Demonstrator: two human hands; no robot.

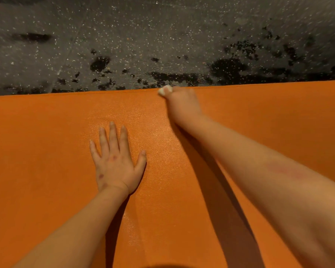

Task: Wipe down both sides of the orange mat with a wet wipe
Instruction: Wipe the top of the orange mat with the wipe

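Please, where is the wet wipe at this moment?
In the head view, the wet wipe is bunched in the right hand, at the far edge of the orange mat, mid-frame, beside the speckled floor.

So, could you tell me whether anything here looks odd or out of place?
Only the floor: dark, irregular blotches spread just beyond the far edge of the orange mat, perhaps damp patches or stains. The mat lies flat and looks undamaged.

The right hand is a blur at the far edge, its fingers tucked out of sight, and the wet wipe shows only as a white nub poking from the fist. The orange mat runs off left, right and bottom.
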